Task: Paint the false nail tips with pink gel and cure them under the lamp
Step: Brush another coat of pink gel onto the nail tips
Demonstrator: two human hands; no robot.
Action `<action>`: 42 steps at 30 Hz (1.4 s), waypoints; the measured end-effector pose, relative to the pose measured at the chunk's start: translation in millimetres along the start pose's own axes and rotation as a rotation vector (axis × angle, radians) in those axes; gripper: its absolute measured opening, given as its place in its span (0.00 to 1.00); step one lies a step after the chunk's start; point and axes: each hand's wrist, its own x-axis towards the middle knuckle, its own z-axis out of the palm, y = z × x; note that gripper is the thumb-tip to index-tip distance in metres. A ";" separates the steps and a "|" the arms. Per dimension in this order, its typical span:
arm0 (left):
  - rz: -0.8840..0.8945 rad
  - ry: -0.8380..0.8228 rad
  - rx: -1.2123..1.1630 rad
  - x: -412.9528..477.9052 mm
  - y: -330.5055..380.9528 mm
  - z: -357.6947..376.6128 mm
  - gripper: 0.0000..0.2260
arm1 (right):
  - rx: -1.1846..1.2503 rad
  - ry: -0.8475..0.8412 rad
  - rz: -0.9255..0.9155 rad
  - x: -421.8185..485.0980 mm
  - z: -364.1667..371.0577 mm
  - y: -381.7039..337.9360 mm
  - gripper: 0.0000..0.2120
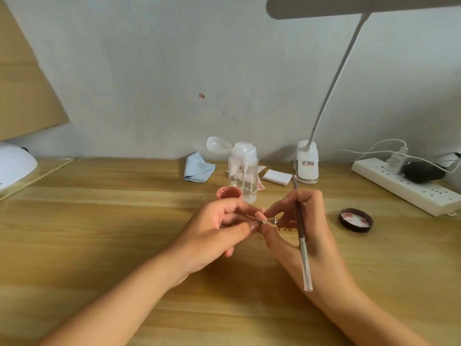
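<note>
At mid-table, both hands meet low over the wooden table point(99, 221), fingertips almost touching.

Left hand point(219, 231): fingers curled, thumb and forefinger pinching a thin metal stick point(252, 217) that points right. A small clear tip point(274, 220) sits at the stick's far end; too small to make out its shape or colour.

Right hand point(301, 228): thumb and forefinger closed on the clear tip from the right. A brush point(304, 258) is clamped between the curled fingers of the same hand, standing steeply with its clear-capped end toward the wrist and its far end up and away. A short ribbed strip shows on the table beneath this hand, mostly hidden.

Pink gel pot point(228, 192): open, just behind the left hand's fingers, touching or nearly touching the pump bottle point(243, 171), whose flip cap is up. Lid point(356, 220), black with pink smears inside, lies upturned to the right, apart from the hands.

Curing lamp point(15, 163): white dome at the far left edge, well apart from the work.

Along the wall: blue cloth point(198, 171), white pads point(277, 177), desk lamp point(307, 161) on its clip base, power strip point(404, 186) with plugs in it.
</note>
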 end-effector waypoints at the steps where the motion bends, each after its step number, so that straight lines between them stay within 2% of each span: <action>1: -0.002 -0.002 0.003 0.2 -0.4 0.2 0.05 | -0.006 -0.005 -0.013 -0.3 -0.4 -0.2 0.21; 5: -0.033 0.011 0.023 2.6 -2.8 -0.7 0.14 | -0.070 -0.001 -0.080 0.9 -0.4 2.1 0.22; 9: -0.017 -0.003 0.042 3.6 -5.6 -2.0 0.12 | -0.115 -0.005 -0.044 5.4 -0.4 5.0 0.22; 12: 0.014 0.087 0.113 3.5 -8.8 1.5 0.13 | -0.080 -0.027 -0.018 8.9 -4.0 4.1 0.22; 16: 0.042 0.290 0.498 1.0 -18.4 4.3 0.10 | 0.019 0.049 0.054 17.6 -16.2 4.2 0.19; 18: 0.024 0.303 0.733 -1.1 -22.5 4.3 0.11 | 0.044 0.093 0.105 22.7 -28.3 10.5 0.19; 20: 0.025 0.278 0.843 -1.1 -24.5 7.5 0.16 | 0.015 0.103 0.130 24.9 -36.5 19.3 0.20; 22: 0.039 0.266 0.884 2.8 -25.6 11.9 0.21 | -0.038 0.091 0.145 24.8 -38.1 27.3 0.19; 24: 0.042 0.258 0.919 8.5 -25.9 14.4 0.22 | -0.098 0.060 0.143 25.2 -35.7 33.2 0.19; 28: 0.029 0.243 0.920 14.9 -28.1 14.4 0.17 | -0.164 -0.009 0.120 27.7 -34.1 37.5 0.18; 32: 0.029 0.268 0.880 15.2 -30.5 13.6 0.11 | -0.291 -0.015 0.018 25.7 -32.7 38.7 0.17; 42: 0.132 0.317 0.959 9.1 -29.0 12.1 0.10 | -0.411 -0.088 -0.146 23.0 -30.2 43.6 0.19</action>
